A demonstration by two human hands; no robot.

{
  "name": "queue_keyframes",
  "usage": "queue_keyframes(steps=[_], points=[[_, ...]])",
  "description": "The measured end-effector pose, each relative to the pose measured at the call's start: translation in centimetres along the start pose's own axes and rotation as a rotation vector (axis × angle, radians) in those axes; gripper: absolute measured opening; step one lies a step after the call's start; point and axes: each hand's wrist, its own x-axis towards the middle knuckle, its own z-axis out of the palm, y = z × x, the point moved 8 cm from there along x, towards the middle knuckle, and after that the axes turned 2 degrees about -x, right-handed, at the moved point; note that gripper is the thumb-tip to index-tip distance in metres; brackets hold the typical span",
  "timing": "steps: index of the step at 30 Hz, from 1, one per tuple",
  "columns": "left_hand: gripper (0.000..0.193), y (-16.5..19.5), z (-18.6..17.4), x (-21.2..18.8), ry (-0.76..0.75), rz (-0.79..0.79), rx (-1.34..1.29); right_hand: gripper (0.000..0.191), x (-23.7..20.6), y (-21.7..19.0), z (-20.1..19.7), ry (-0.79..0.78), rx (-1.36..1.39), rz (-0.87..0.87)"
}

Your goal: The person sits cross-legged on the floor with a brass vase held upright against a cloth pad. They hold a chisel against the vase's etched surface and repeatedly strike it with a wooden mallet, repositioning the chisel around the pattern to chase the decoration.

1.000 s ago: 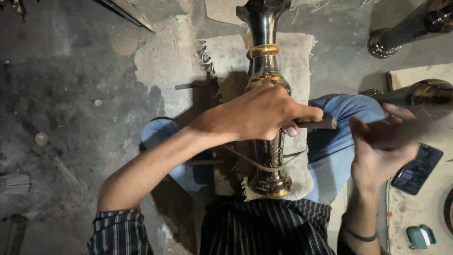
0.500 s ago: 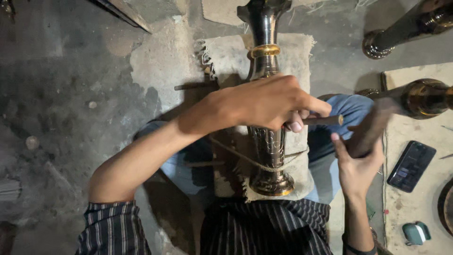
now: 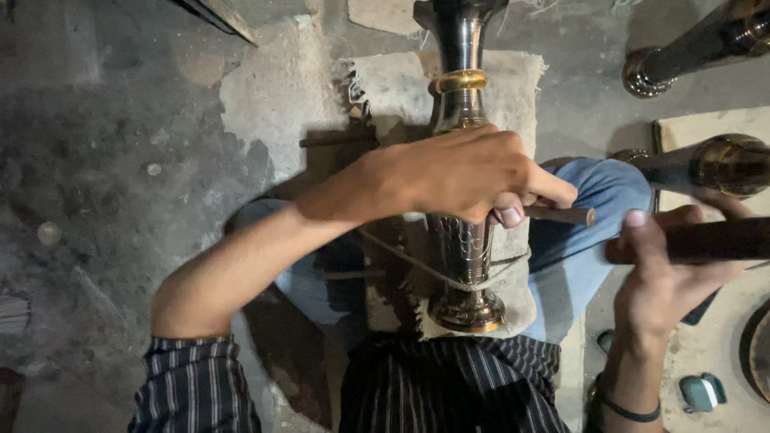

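Left hand (image 3: 473, 176) wraps the metal vase (image 3: 465, 240), pinching a thin punch (image 3: 561, 214) against it; right hand (image 3: 666, 265), right of the vase, grips a dark mallet (image 3: 722, 239); the vase looks heavy, stiff, slippery; hold its narrow waist.

I see a tall metal vase (image 3: 465, 240), glossy and dark with fine engraving on its body and a shiny brass band (image 3: 460, 80) near the neck, lying on rough, frayed burlap cloth (image 3: 513, 88). My left hand (image 3: 465, 172) pins a thin, dull metal rod (image 3: 561, 214) on it, while my right hand (image 3: 670, 261) grips a dark, matt handle (image 3: 722, 239). The floor (image 3: 120, 144) is rough, stained concrete, and my shirt sleeve (image 3: 188, 385) is soft striped cloth.
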Motion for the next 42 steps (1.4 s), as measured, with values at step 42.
queue_keyframes(steps=[42], points=[[0.017,2.9,0.4,-10.3,1.337,-0.224,-0.119,0.072,3.7,-12.4,15.4,-0.967,-1.319,-1.041]])
